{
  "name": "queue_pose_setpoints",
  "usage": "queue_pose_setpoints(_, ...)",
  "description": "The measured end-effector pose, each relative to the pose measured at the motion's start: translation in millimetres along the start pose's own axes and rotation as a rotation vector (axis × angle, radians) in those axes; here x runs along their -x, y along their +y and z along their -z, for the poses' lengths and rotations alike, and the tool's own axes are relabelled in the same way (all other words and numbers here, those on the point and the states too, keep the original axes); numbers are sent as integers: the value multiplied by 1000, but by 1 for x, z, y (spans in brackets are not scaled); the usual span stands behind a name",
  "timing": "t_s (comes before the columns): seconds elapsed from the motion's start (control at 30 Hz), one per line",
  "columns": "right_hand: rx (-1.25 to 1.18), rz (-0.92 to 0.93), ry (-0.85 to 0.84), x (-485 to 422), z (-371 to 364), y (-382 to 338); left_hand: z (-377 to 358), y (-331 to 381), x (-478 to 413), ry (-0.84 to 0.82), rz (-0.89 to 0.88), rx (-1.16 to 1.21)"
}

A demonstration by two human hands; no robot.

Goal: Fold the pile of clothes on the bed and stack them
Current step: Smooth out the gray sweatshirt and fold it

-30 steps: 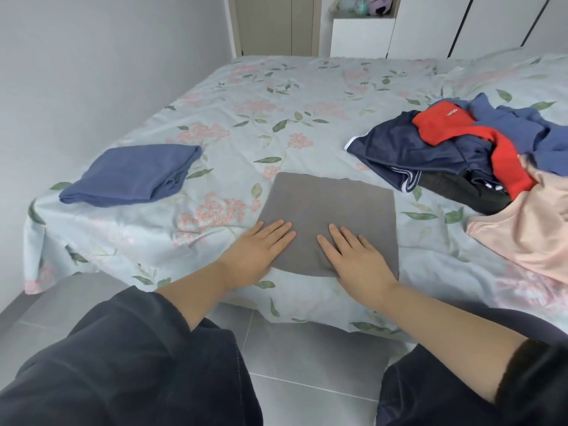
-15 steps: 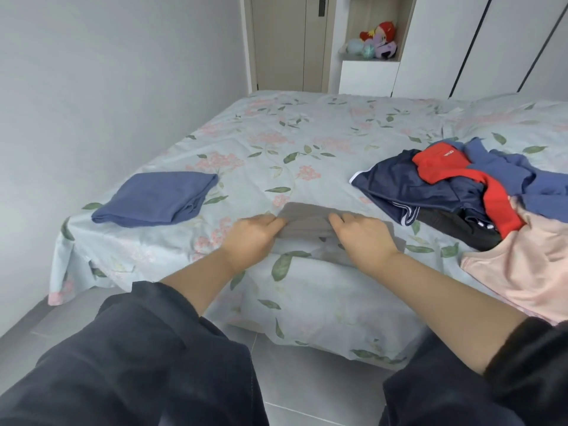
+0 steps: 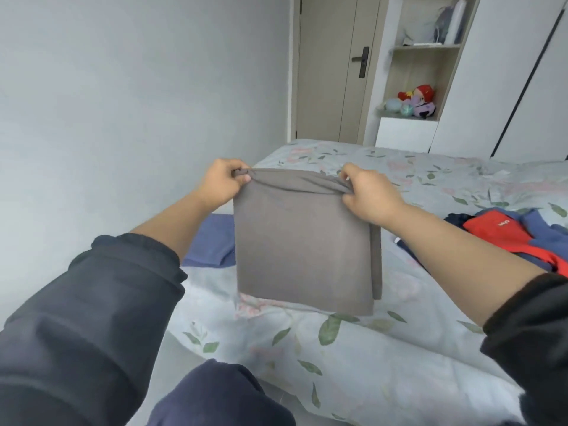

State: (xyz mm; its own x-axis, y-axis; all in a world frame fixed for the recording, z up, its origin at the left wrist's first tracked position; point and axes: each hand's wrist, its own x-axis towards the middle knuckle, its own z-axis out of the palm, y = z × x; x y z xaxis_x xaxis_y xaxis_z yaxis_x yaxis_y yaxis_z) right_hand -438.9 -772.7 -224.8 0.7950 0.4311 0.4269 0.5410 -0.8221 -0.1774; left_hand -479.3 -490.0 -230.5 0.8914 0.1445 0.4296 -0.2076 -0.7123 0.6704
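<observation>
Head view: the left hand (image 3: pixel 222 183) pinches the top left corner of the grey cloth (image 3: pixel 302 241), fingers curled round a bunched edge. Behind its forearm a folded blue piece (image 3: pixel 212 244) lies on the bed (image 3: pixel 399 348), likely the start of the stack. The grey cloth hangs in the air above the bed's near edge, folded to a rectangle. It is held by both top corners, probably so that it drops flat and the layers line up. The right hand (image 3: pixel 368 195) grips the top right corner, fingers closed on fabric. Further right, well apart, sits the unfolded pile (image 3: pixel 498 235), red and navy. The hanging cloth hides part of the blue piece.
</observation>
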Motion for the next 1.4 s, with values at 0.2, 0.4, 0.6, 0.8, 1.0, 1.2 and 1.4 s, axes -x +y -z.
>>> queue_pose_setpoints(0.2, -287, -13, -258, -72, -27, -43, 71, -56, -17, -110, 169, -314)
queue_pose_setpoints(0.4, -187, 83, 220, -150, -62, -109, 102, -77, -59, 353, 338, -501)
queue_pose_setpoints(0.6, -119, 283, 260, -152, -132, -136, 104, -149, -28, 534, 241, -394)
queue_pose_setpoints(0.8, -1, 352, -460, -78, -267, -150, 39, -254, 36, -157, 518, -857)
queue_pose_setpoints(1.0, 30, 233, -712, -48, -314, -138, -43, -270, 61, -470, 450, -810)
queue_pose_setpoints(1.2, -16, 191, -685, -32, -298, -122, -58, -247, 73, -439, 391, -763)
queue_pose_setpoints(1.4, 55, 45, -558, -3, -249, -67, -103, -180, 71, -420, 133, -751)
